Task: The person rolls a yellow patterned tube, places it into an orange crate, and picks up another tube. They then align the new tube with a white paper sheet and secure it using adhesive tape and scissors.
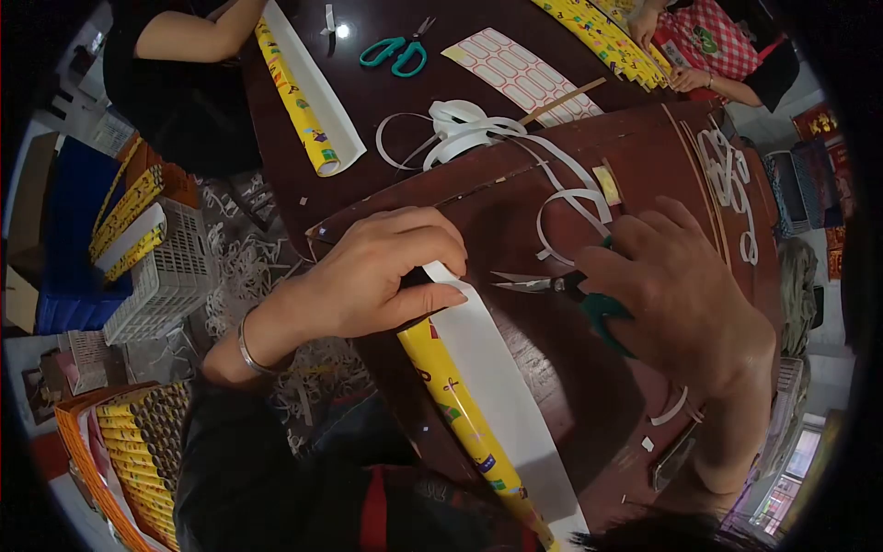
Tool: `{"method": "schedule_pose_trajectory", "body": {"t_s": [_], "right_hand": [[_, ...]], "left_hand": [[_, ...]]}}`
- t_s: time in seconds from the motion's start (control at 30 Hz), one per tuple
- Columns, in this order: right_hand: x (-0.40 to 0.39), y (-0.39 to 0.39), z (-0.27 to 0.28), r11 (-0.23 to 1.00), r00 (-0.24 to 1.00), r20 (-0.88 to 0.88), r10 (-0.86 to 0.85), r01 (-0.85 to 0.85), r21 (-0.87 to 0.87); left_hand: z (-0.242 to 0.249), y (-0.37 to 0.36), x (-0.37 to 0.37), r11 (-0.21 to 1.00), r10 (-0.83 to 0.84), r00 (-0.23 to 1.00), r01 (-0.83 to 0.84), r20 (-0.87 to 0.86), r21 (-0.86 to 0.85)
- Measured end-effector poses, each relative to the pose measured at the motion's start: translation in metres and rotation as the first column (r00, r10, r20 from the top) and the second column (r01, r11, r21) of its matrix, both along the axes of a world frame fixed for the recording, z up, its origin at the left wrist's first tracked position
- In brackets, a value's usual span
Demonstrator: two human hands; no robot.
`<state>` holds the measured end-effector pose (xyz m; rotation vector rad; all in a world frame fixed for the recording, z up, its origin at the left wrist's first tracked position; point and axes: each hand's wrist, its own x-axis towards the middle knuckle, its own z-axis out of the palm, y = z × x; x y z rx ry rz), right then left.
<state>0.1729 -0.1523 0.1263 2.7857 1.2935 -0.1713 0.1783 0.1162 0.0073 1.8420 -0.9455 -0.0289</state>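
Note:
My left hand (pixel 391 262) pinches the far end of a roll of yellow printed wrapping paper (pixel 464 419), thumb on the white inner side. The paper's white flap (pixel 506 396) lies unrolled to the right, and the roll runs down toward my body. In my right hand (pixel 667 285) is a pair of scissors (pixel 607 317) with green handles, its blades parted and pointing left toward the paper's end, a small gap away. Loops of white paper strip (pixel 570 198) lie on the table just beyond the scissors.
Across the brown table (pixel 386 207) lie another yellow roll (pixel 299 101), teal scissors (pixel 395 55), a label sheet (pixel 524 74) and a bundle of yellow rolls (pixel 607 41) by a co-worker's hands. Another person's arm (pixel 198 37) is at upper left. Crates (pixel 170 267) and paper scraps fill the floor.

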Motion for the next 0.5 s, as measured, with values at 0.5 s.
{"method": "schedule_pose_trajectory", "body": {"t_s": [0.5], "right_hand": [[-0.002,0.044,0.032,0.986,0.999,-0.047,-0.012,0.004,-0.167]], "left_hand": [[-0.007,0.013,-0.005,0.995,-0.045,0.999,0.044,-0.005,-0.094]]}}
